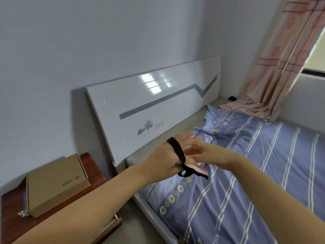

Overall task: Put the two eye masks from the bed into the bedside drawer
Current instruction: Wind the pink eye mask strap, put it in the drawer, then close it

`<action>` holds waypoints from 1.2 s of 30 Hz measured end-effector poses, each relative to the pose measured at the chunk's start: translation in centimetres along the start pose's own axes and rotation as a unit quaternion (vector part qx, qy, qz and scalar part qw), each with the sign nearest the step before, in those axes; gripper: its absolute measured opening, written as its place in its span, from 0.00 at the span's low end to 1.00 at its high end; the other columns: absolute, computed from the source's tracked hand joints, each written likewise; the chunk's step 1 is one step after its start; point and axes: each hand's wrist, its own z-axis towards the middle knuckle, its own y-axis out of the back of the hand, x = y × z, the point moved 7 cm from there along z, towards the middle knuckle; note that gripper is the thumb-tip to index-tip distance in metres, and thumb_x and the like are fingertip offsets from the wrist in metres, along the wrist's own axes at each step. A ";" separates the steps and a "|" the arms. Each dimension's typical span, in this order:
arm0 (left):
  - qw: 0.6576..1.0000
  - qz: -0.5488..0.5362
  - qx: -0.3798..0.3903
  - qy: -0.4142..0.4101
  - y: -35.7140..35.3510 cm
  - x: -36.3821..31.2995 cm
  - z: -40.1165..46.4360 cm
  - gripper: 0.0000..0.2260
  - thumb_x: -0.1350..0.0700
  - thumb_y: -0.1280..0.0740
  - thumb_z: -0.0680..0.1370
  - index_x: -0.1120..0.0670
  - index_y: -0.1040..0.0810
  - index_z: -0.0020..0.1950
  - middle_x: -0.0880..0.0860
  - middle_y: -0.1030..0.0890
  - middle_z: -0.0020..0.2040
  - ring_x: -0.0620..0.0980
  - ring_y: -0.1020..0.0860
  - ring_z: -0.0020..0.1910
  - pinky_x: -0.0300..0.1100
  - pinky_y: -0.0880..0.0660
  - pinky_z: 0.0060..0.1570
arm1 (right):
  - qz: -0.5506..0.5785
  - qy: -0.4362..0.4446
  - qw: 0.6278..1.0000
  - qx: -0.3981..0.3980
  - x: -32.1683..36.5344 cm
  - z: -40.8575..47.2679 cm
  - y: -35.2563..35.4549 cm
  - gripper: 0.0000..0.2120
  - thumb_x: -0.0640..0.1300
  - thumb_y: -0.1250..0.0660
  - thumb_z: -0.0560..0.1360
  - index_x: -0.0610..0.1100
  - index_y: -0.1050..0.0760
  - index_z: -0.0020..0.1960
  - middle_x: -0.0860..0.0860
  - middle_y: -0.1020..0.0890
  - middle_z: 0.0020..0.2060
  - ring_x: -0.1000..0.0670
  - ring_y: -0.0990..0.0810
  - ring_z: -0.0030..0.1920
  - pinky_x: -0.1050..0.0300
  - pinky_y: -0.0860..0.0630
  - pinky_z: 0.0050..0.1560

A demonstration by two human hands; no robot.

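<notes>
My left hand (164, 159) hovers over the head end of the bed, with a black elastic strap (176, 149) looped across its back. A pink eye mask (195, 169) with black edging hangs under that hand, just above the blue striped quilt (255, 173). My right hand (209, 153) is close beside it, fingers spread near the mask, touching or almost touching it. A second mask cannot be told apart here. The bedside drawer (112, 226) stands slightly pulled out at the lower left, partly hidden behind my left forearm.
A brown cardboard box (56, 184) lies on the reddish wooden bedside table (91, 166). The glossy white headboard (154, 106) stands against the wall. A pink curtain (281, 64) hangs at the far right by a window.
</notes>
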 end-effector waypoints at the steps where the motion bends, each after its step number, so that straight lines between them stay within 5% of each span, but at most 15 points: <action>1: 1.000 0.006 0.013 -0.015 -0.4 -0.5 0.1 0.08 0.58 0.36 0.75 0.55 0.17 0.49 0.59 0.28 0.68 0.52 0.39 0.71 0.39 0.47 0.73 | -0.004 0.019 1.000 0.011 0.9 -0.2 -0.4 0.12 0.43 0.34 0.75 0.53 0.25 0.57 0.48 0.20 0.57 0.58 0.21 0.54 0.62 0.25 0.58; 3: 0.999 0.005 0.029 -0.035 -1.0 -1.1 0.4 0.07 0.59 0.34 0.74 0.56 0.16 0.46 0.60 0.29 0.68 0.53 0.41 0.71 0.41 0.46 0.73 | -0.002 0.025 1.000 0.010 1.4 -0.4 -0.8 0.11 0.40 0.37 0.76 0.52 0.27 0.55 0.43 0.24 0.63 0.60 0.22 0.53 0.71 0.26 0.52; 5: 0.999 -0.007 0.029 -0.044 -1.0 -1.6 0.8 0.06 0.58 0.33 0.74 0.54 0.16 0.47 0.60 0.29 0.69 0.55 0.40 0.72 0.45 0.43 0.73 | -0.036 0.012 0.999 -0.009 1.1 -0.6 -0.6 0.15 0.36 0.40 0.78 0.40 0.32 0.64 0.35 0.33 0.69 0.49 0.26 0.61 0.71 0.30 0.52; 7: 0.997 -0.033 0.032 -0.055 -0.8 -2.1 1.1 0.07 0.59 0.32 0.74 0.51 0.16 0.49 0.61 0.29 0.68 0.57 0.38 0.72 0.46 0.37 0.71 | -0.042 0.014 0.999 -0.031 1.1 -0.4 -0.7 0.19 0.34 0.42 0.78 0.31 0.36 0.67 0.33 0.33 0.68 0.52 0.26 0.55 0.72 0.29 0.49; 9: 0.997 -0.032 0.037 -0.066 -0.7 -2.3 1.0 0.08 0.61 0.30 0.72 0.51 0.16 0.49 0.60 0.25 0.66 0.57 0.31 0.69 0.47 0.28 0.63 | -0.033 0.060 0.996 -0.056 2.6 -0.3 -0.5 0.11 0.32 0.42 0.76 0.36 0.26 0.57 0.38 0.21 0.52 0.57 0.24 0.42 0.62 0.25 0.50; 11: 0.998 -0.048 0.026 -0.029 -0.1 -1.6 0.6 0.08 0.62 0.32 0.73 0.54 0.17 0.49 0.57 0.21 0.61 0.54 0.24 0.62 0.46 0.21 0.52 | -0.024 0.093 0.990 -0.106 2.8 0.2 0.8 0.12 0.30 0.42 0.74 0.41 0.22 0.43 0.45 0.19 0.40 0.50 0.22 0.40 0.50 0.24 0.47; 15: 0.998 -0.036 -0.047 0.032 1.6 0.3 -0.3 0.09 0.61 0.35 0.75 0.58 0.18 0.51 0.53 0.17 0.56 0.48 0.19 0.55 0.41 0.20 0.49 | 0.100 0.053 0.983 -0.142 -0.4 0.6 3.0 0.23 0.29 0.46 0.73 0.49 0.24 0.30 0.57 0.24 0.24 0.52 0.30 0.26 0.63 0.32 0.27; 21: 0.991 0.031 -0.125 0.032 1.7 0.9 -1.7 0.09 0.64 0.36 0.76 0.58 0.18 0.52 0.59 0.18 0.56 0.54 0.20 0.57 0.43 0.21 0.53 | 0.193 0.046 0.977 -0.081 -2.8 0.7 1.8 0.12 0.29 0.40 0.73 0.39 0.19 0.45 0.45 0.17 0.37 0.49 0.20 0.36 0.58 0.25 0.37; 25: 0.993 -0.012 -0.092 0.073 1.2 2.0 -2.4 0.12 0.68 0.35 0.73 0.56 0.17 0.51 0.63 0.22 0.59 0.53 0.29 0.63 0.43 0.27 0.60 | 0.385 0.060 0.916 0.097 -2.0 -0.3 1.3 0.15 0.40 0.35 0.73 0.37 0.23 0.58 0.45 0.15 0.46 0.49 0.17 0.43 0.57 0.20 0.42; 29: 0.972 -0.083 -0.052 0.214 0.1 4.2 -4.7 0.23 0.74 0.42 0.69 0.54 0.17 0.52 0.60 0.25 0.64 0.52 0.29 0.64 0.37 0.33 0.64 | 0.254 0.014 0.963 0.086 -2.2 1.5 0.0 0.11 0.46 0.37 0.76 0.44 0.19 0.53 0.50 0.21 0.37 0.53 0.24 0.36 0.60 0.23 0.38; 32: 0.877 -0.224 -0.090 0.416 -1.7 6.9 -9.9 0.27 0.75 0.47 0.71 0.50 0.20 0.57 0.55 0.21 0.59 0.50 0.25 0.55 0.32 0.29 0.56 | 0.144 0.000 0.989 0.038 -2.2 4.6 -3.1 0.09 0.41 0.38 0.77 0.48 0.18 0.49 0.55 0.28 0.27 0.58 0.31 0.28 0.67 0.30 0.31; 36: 0.522 -0.514 -0.235 0.639 -5.6 6.8 -21.1 0.11 0.59 0.45 0.80 0.51 0.29 0.60 0.55 0.19 0.48 0.54 0.18 0.41 0.46 0.18 0.37 | 0.093 -0.044 0.994 0.045 -3.8 8.7 -10.3 0.09 0.41 0.37 0.77 0.40 0.21 0.53 0.53 0.27 0.28 0.55 0.31 0.29 0.61 0.31 0.33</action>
